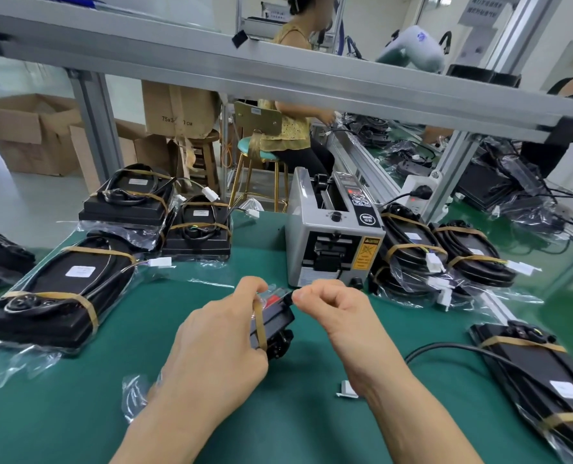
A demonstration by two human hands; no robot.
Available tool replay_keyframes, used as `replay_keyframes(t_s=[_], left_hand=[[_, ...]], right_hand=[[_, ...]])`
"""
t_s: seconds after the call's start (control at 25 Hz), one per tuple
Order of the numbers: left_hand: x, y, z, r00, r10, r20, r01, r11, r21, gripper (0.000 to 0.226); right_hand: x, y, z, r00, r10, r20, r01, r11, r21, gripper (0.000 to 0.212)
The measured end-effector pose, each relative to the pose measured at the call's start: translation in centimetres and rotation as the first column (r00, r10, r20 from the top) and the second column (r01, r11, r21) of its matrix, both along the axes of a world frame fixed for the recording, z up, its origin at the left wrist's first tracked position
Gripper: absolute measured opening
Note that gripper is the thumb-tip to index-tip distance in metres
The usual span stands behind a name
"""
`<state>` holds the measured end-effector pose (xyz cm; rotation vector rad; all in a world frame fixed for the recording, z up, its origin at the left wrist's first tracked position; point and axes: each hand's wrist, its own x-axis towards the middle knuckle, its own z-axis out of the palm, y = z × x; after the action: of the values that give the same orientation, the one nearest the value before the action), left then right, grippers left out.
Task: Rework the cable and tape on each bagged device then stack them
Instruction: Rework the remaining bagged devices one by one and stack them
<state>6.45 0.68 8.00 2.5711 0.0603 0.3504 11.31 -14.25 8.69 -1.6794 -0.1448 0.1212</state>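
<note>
A black bagged device [273, 324] stands tilted on the green mat at centre, a brown tape strip [260, 324] running down its near end. My left hand [221, 346] grips it from the left, fingers curled over the top by the tape. My right hand [332, 309] hovers just right of the device's top corner, fingertips pinched together there; what they pinch is too small to tell. Its clear bag [136, 396] trails below my left wrist. Another bagged device [539, 373] with a loose black cable [445, 346] lies at right.
A grey tape dispenser [332, 239] stands behind my hands. Stacked taped devices sit at left [64, 296], back left [127, 202], [198, 229] and right of the dispenser [412, 252], [472, 256]. A white connector [347, 390] lies on the mat. People sit beyond the aluminium frame [278, 72].
</note>
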Motion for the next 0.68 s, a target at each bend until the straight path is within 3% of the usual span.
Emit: replay_keyframes(t_s=[0.44,0.68], left_hand=[[0.0,0.0,0.1,1.0,0.022,0.016,-0.022,1.0,-0.006,0.056],[0.0,-0.1,0.1,0.999,0.033,0.018,-0.033,0.999,0.011,0.053]], right_hand=[[-0.3,1.0,-0.5,1.0,-0.024,-0.01,0.024,0.999,-0.046,0.018],[-0.4,1.3,-0.4,0.997,-0.065,0.039,0.068,0.993,-0.094,0.033]])
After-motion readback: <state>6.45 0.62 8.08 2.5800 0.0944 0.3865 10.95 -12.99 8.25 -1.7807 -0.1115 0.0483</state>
